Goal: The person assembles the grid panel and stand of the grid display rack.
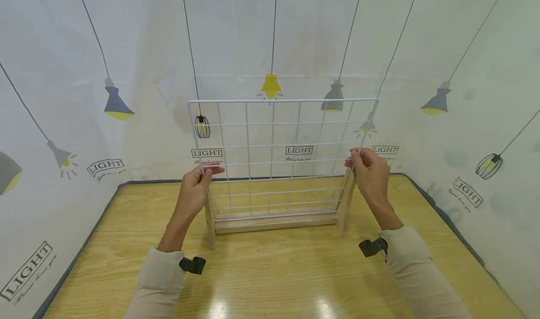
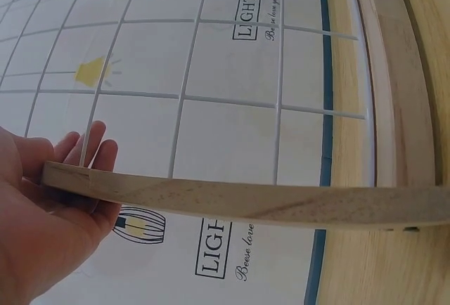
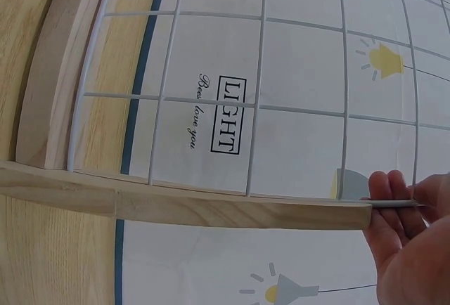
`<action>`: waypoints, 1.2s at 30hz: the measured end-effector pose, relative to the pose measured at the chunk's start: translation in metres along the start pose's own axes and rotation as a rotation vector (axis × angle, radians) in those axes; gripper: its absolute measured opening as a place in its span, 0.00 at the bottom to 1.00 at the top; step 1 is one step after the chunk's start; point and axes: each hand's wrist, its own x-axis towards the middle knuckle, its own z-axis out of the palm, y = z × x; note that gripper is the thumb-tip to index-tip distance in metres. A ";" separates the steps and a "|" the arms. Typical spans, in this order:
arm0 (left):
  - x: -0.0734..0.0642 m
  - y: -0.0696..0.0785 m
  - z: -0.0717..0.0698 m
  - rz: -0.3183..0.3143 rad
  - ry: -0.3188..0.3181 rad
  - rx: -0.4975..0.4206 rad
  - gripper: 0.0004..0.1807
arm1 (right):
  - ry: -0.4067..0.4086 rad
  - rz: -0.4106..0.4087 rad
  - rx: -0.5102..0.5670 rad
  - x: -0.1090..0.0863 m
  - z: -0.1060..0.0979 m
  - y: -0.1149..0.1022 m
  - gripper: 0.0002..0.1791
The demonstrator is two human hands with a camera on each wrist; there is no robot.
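A white wire grid panel [image 1: 282, 101] stands upright between the two side posts of a light wooden stand [image 1: 276, 225]. Its lower edge runs along the wooden crossbar, and its upper part rises above the posts. My left hand [image 1: 193, 191] grips the panel's left edge at the top of the left post [image 2: 232, 199], thumb in front and fingertips behind the wires. At the opposite side, my right hand [image 1: 373, 176] pinches the right edge wire between thumb and fingers, just at the upper end of the right post [image 3: 281, 215].
The stand rests on a wood-grain table [image 1: 270, 267] with a dark blue edge strip. White wall sheets [image 1: 236, 38] printed with lamps and lettering enclose the back and both sides. A black wrist camera mount [image 1: 193, 265] sits at each sleeve cuff.
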 end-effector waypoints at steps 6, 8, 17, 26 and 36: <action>0.001 0.001 0.000 -0.003 0.000 0.015 0.19 | -0.003 0.004 -0.005 0.001 0.001 0.001 0.13; 0.002 0.000 0.000 -0.005 0.001 0.014 0.19 | -0.005 0.004 -0.001 0.001 0.001 0.002 0.12; 0.001 -0.003 0.001 0.020 -0.014 -0.021 0.19 | -0.005 -0.008 -0.014 0.000 0.001 0.004 0.13; 0.000 -0.012 0.006 0.070 -0.005 -0.038 0.18 | 0.005 0.000 -0.058 -0.004 -0.001 0.004 0.14; 0.002 -0.017 0.010 0.087 0.023 -0.011 0.18 | 0.011 -0.034 -0.081 -0.002 0.001 0.004 0.14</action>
